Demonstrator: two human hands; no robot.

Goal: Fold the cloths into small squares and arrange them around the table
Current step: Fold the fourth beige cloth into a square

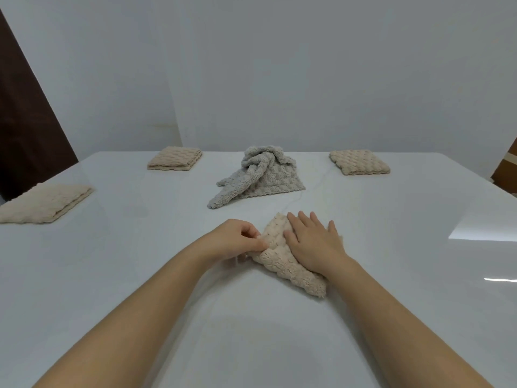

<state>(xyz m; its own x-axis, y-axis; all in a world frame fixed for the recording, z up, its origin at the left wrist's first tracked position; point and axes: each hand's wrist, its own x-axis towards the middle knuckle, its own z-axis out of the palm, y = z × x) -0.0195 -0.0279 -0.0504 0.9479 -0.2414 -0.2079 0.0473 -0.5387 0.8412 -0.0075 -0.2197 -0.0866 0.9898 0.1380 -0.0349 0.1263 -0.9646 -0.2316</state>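
Observation:
A beige bumpy cloth (pixel 282 264) lies folded in front of me on the white table (pixel 140 275). My left hand (pixel 237 239) pinches the cloth's left edge between thumb and fingers. Flat on top of the cloth rests my right hand (pixel 313 245), its fingers spread. A crumpled grey cloth (pixel 260 177) sits in a heap at the table's middle. Three beige cloths lie folded into squares: one at the far left edge (pixel 44 203), one at the back left (pixel 174 158), one at the back right (pixel 359 162).
A grey-white wall stands behind the table. A dark brown panel (pixel 25 121) rises at the left and a brown object (pixel 506 169) shows at the right edge. Glare marks the table's right side.

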